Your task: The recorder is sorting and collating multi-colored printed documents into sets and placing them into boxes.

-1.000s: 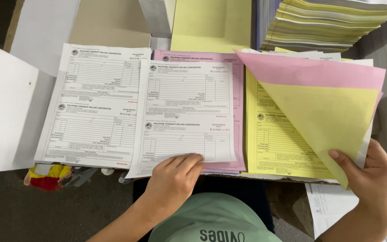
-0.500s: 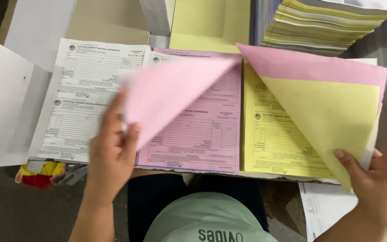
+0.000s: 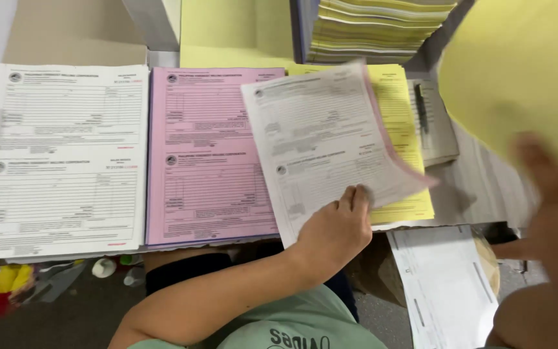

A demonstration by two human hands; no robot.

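- Your left hand (image 3: 334, 229) now pinches the white form (image 3: 327, 145), with a pink sheet under it, across the yellow pile (image 3: 405, 139); half a second ago it was lifting pink paper from the pink pile (image 3: 211, 155).
- Your right hand (image 3: 553, 213) is blurred, spread open beside a raised yellow sheet (image 3: 518, 71); whether it grips it, I cannot tell.
- So a set is being gathered, white on top.
- Behind, a box (image 3: 301, 29) holds stacked yellow sheets (image 3: 382, 29).

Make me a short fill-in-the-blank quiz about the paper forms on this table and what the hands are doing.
1. The left hand holds a white form with a ____ sheet under it.
2. The pink stack lies between the white stack and the ____ stack.
3. The blurred right hand is near a large ____ sheet.

Missing words: pink; yellow; yellow
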